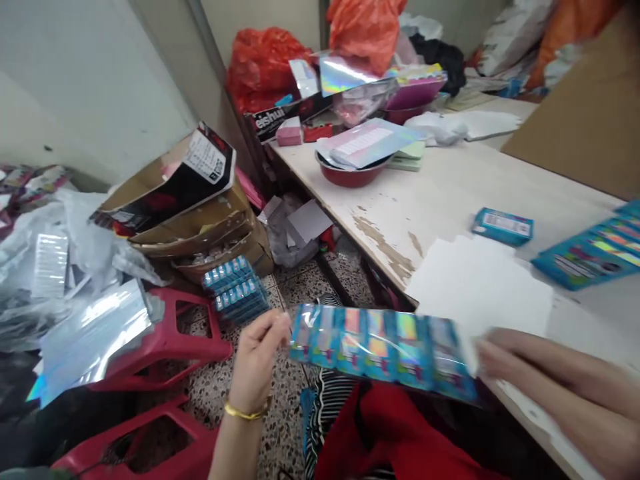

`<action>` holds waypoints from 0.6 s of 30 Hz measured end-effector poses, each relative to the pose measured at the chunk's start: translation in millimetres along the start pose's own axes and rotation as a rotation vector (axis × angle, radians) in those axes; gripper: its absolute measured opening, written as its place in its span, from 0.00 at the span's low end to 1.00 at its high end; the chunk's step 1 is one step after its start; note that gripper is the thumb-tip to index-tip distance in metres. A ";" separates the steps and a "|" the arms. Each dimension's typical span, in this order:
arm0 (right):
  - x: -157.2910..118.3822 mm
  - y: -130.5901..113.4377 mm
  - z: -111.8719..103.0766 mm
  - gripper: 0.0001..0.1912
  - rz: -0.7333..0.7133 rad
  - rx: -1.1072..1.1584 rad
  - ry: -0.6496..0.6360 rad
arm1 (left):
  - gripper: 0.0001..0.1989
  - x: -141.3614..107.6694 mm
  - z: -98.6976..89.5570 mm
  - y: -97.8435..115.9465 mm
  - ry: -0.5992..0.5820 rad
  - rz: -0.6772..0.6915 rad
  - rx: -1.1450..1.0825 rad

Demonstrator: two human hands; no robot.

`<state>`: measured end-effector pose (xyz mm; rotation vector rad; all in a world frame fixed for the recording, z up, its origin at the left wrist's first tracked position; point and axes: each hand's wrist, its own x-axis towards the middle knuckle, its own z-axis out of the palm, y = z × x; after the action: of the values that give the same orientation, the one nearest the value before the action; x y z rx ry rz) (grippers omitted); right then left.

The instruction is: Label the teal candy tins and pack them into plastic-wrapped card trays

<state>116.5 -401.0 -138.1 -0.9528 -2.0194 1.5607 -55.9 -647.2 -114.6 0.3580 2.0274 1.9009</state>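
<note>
A clear-wrapped pack of blue boxes (385, 347), several small boxes in a row with shiny rainbow panels, is stretched between my two hands above my lap. My left hand (260, 353), with a gold bangle at the wrist, pinches the pack's left end by its film. At the opposite end my right hand (560, 387) is closed on the pack's edge, its fingers blurred. Just beyond the pack lies a stack of white sheets (485, 283) on the table (465, 180). A single blue box (503, 227) rests past the sheets.
More blue boxes (590, 257) lie at the right. Wrapped packs (235, 287) are stacked on the floor beside cardboard cartons (200, 227). Silver sheets (100, 333) cover a red stool (165, 333) at left. A red bowl (350, 175) and a brown cardboard panel (585, 113) are on the table.
</note>
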 end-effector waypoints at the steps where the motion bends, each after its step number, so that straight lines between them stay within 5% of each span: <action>1: 8.1 -9.7 26.6 0.15 -0.008 -0.039 -0.177 | 0.19 9.0 -30.4 -12.5 0.081 -0.022 0.034; 5: 65.3 -11.0 183.0 0.23 -0.026 -0.026 -0.506 | 0.21 58.8 -145.3 -84.4 0.316 -0.138 0.140; 11: 147.9 45.6 431.9 0.23 -0.023 -0.296 -0.587 | 0.24 153.7 -287.2 -210.7 0.564 -0.297 0.396; 15: 184.9 69.3 534.1 0.18 0.012 -0.419 -0.670 | 0.19 213.7 -346.8 -263.8 0.675 -0.378 0.527; 18: 199.5 86.6 566.2 0.12 0.052 -0.508 -0.779 | 0.14 247.6 -365.5 -295.8 0.694 -0.448 0.598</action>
<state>-383.6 -623.7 -399.2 -0.5870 -3.0552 1.6335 -417.4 -901.8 -409.4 -0.6730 2.7864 1.1964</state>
